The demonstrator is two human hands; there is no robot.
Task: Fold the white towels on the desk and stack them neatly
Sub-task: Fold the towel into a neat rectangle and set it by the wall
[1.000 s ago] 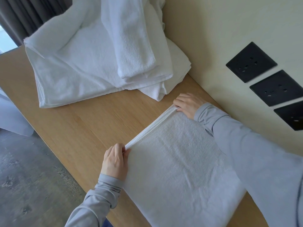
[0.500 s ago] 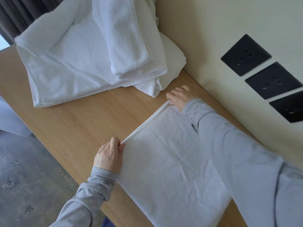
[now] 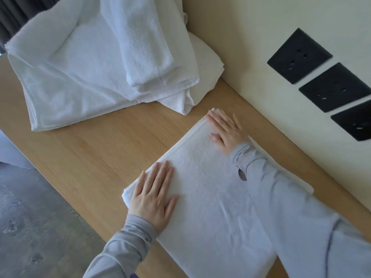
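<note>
Folded towel (image 3: 204,197) lay flat on the desk (image 3: 96,153), close to the front edge, with its far hem running diagonally between the two hands. Left hand (image 3: 153,194) rested palm down on the left corner of that hem, fingers straight and slightly spread. Right hand (image 3: 224,130) lay flat on the opposite corner, beside the wall, fingers extended. Neither hand gripped anything.

Loose pile of white towels (image 3: 80,77) sat farther back on the desk, apart from the working towel, with one draped over the rest.

Judged step: pressing the fold flat.

To do it well: sweep both palms from the hem toward the body, pushing out the creases visible in the near half. Check that the layered edges at the left corner line up before the next fold.

Risk: uneven pressure could skew the layers.
</note>
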